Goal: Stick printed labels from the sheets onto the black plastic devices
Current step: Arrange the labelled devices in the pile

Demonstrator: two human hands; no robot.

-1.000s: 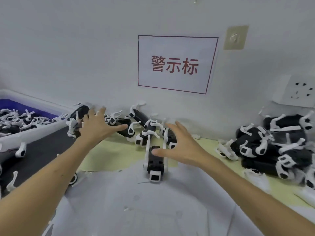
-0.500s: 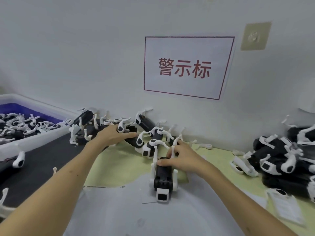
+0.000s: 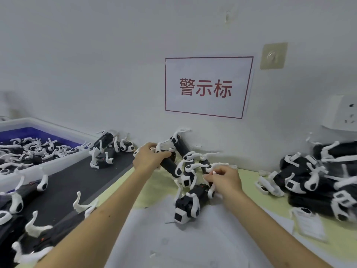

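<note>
Wall painted white (image 3: 96,64) is met at its foot by a pale yellow-green table top (image 3: 158,186). Over the near part of the table, large white paper sheets (image 3: 193,244) are spread. A black mat (image 3: 73,176) is laid along the left, beside a white plastic tray with a blue lining (image 3: 58,161) filled with small black-and-white parts. At the right, a heap of black plastic devices with white clips (image 3: 318,180) is piled. A white sign with red characters (image 3: 208,107) is fixed to the wall.

In the middle, a smaller cluster of such devices (image 3: 185,151) is leant against the wall. One black cylindrical device (image 3: 170,164) in it is gripped by the left hand (image 3: 148,159), the fingers curled round it. A black device with a white square face (image 3: 193,202) lies at the sheets' far edge, and its rear white clip is pinched by the curled fingers of the right hand (image 3: 226,180). A small printed label sheet (image 3: 309,223) lies just before the heap.
</note>
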